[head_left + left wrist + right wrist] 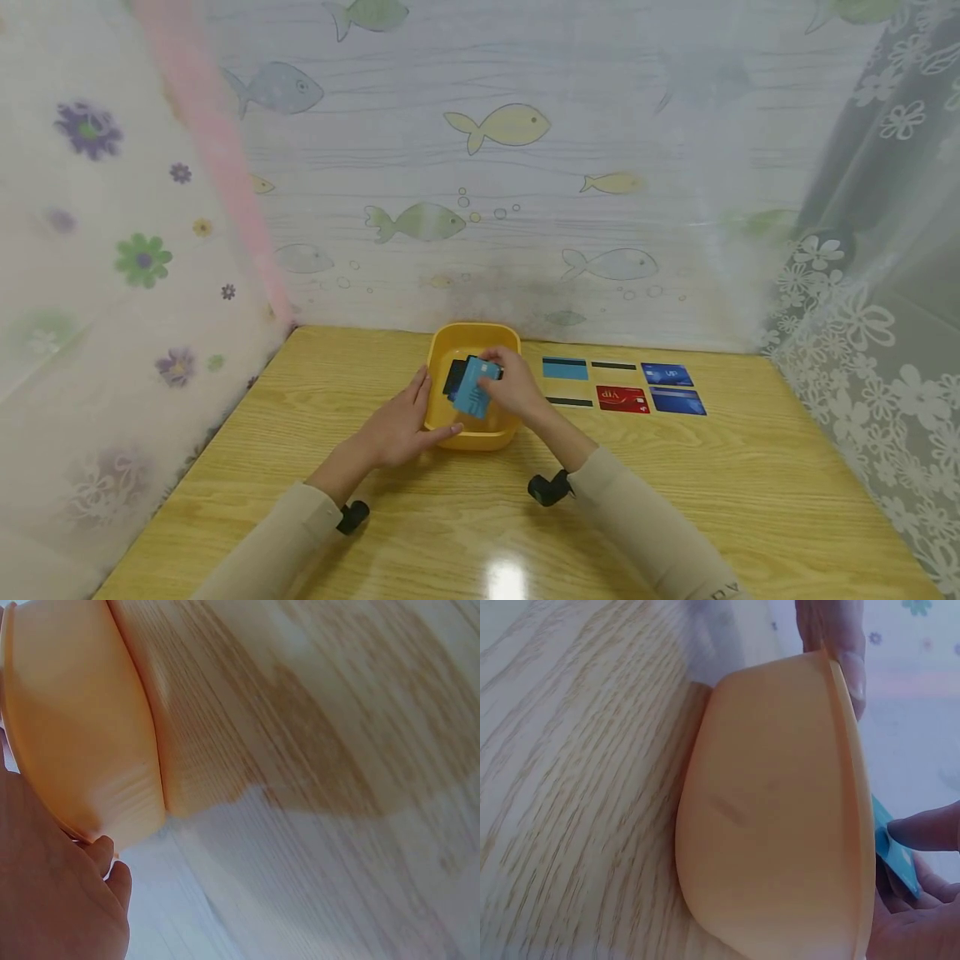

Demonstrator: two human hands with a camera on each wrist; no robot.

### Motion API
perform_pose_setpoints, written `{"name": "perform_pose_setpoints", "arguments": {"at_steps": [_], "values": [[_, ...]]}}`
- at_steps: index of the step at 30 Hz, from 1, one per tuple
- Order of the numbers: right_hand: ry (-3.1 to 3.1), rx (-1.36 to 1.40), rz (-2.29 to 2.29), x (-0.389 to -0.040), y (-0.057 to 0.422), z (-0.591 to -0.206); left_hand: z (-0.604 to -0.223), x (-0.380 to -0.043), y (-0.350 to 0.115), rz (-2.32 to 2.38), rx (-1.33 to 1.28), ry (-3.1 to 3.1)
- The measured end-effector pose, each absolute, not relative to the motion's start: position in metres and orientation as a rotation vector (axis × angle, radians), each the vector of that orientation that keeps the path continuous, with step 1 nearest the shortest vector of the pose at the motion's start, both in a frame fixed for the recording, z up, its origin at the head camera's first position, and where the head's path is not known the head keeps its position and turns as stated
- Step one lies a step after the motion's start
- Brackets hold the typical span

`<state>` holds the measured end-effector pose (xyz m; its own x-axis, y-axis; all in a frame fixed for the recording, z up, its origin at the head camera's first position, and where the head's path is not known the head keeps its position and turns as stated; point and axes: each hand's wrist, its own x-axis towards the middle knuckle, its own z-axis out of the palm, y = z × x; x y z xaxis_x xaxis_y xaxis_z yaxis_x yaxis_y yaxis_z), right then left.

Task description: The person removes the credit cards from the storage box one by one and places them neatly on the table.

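Note:
A yellow plastic tub (457, 335) stands on the table, with dark cards (452, 379) inside it. My right hand (513, 385) is over the tub and pinches a light-blue card (472, 392) between thumb and fingers. In the right wrist view, the blue card (900, 859) shows past the tub's rim, tilted. At the tub's left front corner, my left hand (393, 427) holds the rim, its thumb along the front edge and its fingers against the left side. The left wrist view shows this hand (60, 877) at the tub's wall (90, 720).
Right of the tub, several cards lie in two rows on the wooden table (675, 483), among them a blue striped card (565, 368), a red VIP card (623, 399) and a dark-blue card (678, 401). A fish-patterned curtain (510, 208) hangs behind the table.

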<state>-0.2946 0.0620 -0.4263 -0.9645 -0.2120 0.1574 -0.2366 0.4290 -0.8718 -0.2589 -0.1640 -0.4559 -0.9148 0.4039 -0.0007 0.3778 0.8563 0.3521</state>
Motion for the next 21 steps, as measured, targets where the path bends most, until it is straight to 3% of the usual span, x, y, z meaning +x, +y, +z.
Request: {"name": "perform_pose_setpoints", "arguments": {"at_steps": [21], "values": [[-2.635, 0.422, 1.664, -0.283, 0.092, -0.425, -0.457, -0.26, -0.164, 0.545, 0.626, 2.968]]}}
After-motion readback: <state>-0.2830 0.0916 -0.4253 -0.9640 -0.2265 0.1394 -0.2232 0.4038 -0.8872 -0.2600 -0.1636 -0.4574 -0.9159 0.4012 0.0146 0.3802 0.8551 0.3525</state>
